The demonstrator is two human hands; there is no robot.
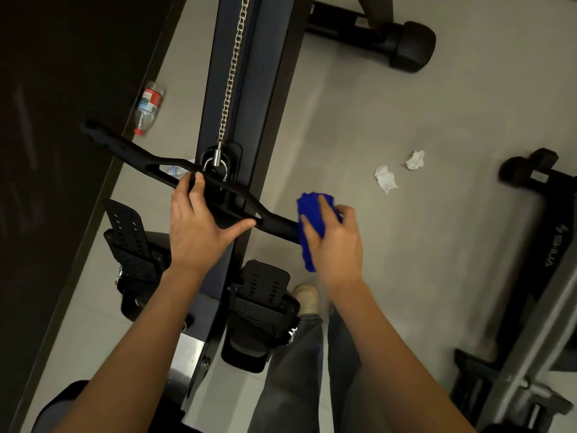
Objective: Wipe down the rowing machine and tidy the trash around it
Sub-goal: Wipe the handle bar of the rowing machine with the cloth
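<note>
The neighbouring machine's rail (553, 259) reads "SHUA".

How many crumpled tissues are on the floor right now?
2. One tissue lies on the floor right of the rowing machine's rail, beyond the blue cloth; the second tissue sits just up-right of it. Others may be hidden under the machine.

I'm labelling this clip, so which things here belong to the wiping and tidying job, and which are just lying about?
Part of the job: rowing machine handle, gripped by the left hand; blue cloth in the right hand; plastic bottle and two crumpled tissues, floor trash.
Just there: grey machine at right; black equipment foot at top.
</note>
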